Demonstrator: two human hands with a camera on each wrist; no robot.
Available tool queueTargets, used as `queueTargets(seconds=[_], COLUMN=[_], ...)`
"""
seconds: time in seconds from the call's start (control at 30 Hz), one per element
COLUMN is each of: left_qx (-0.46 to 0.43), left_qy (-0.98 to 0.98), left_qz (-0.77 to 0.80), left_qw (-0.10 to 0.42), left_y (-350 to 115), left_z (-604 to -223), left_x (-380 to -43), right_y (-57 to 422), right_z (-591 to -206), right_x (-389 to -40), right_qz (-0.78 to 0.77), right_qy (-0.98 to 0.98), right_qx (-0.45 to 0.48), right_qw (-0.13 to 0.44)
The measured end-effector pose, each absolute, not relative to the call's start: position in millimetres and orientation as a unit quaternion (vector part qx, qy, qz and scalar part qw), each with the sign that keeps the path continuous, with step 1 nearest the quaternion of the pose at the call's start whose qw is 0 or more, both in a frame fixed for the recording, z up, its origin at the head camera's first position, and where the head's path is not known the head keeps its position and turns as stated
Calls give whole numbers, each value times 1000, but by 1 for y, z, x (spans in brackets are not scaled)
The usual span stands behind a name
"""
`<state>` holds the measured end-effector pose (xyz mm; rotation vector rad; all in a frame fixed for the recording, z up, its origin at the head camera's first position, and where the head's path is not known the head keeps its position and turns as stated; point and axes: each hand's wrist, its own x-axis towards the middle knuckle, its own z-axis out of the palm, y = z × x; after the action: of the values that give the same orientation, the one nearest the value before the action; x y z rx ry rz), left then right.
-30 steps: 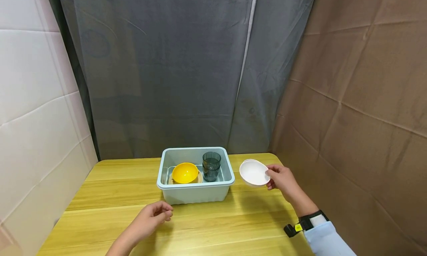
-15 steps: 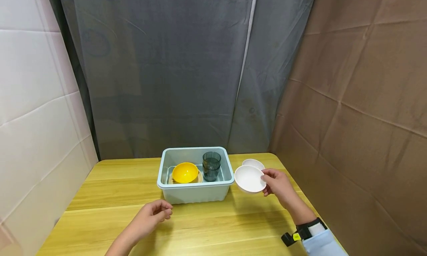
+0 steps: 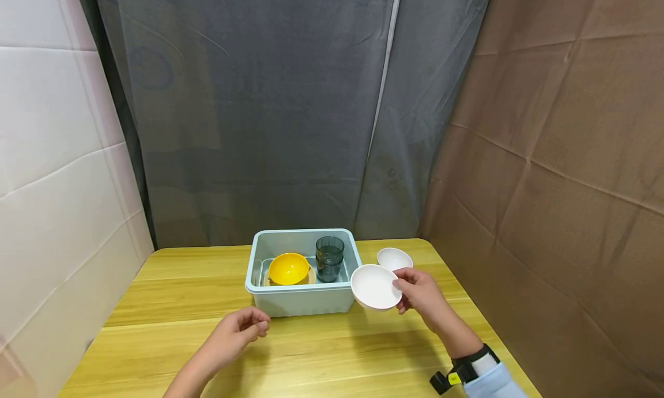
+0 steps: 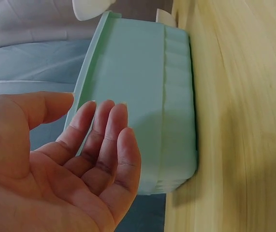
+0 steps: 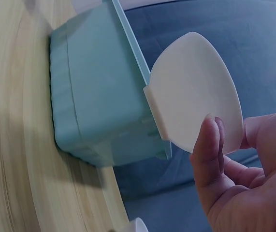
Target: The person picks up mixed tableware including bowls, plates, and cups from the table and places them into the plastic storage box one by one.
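Note:
My right hand (image 3: pixel 422 297) pinches a shallow white dish (image 3: pixel 376 287) by its right edge, thumb over the rim. The dish is raised and overlaps the front right corner of a pale blue-green plastic bin (image 3: pixel 306 303) in the head view. From the right wrist view, the underside of the dish (image 5: pixel 196 92) and its foot ring show. Inside the bin are a yellow bowl (image 3: pixel 288 269) on a round tan piece and dark clear tumblers (image 3: pixel 329 259), one stacked in another. My left hand (image 3: pixel 233 335) stays near the bin's front left corner, fingers loosely curled around nothing.
A white bowl (image 3: pixel 395 258) stands on the wooden table (image 3: pixel 171 305) to the right of the bin, partly behind the dish. A grey curtain (image 3: pixel 249 127) hangs at the back, with a white cloth on the left and a brown cloth on the right.
My right hand has carried the white dish left and toward me, from beside the bin to its front right corner. The white bowl behind it is now more exposed. My left hand has barely moved.

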<state>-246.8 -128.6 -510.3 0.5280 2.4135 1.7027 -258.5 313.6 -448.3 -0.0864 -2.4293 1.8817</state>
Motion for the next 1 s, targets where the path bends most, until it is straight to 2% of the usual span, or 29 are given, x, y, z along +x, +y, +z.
queueTargets(seconds=[0.4, 1.0], left_qx=[142, 153], left_qy=[802, 780], left_qz=[577, 604], left_qw=[59, 58], left_y=[-115, -88], left_z=[-499, -482], left_x=[-243, -245], right_y=[284, 241], right_z=[-451, -452], right_x=[-250, -247], right_qz=[610, 631], right_qy=[-793, -773], right_qx=[1, 60], right_qw=[12, -36])
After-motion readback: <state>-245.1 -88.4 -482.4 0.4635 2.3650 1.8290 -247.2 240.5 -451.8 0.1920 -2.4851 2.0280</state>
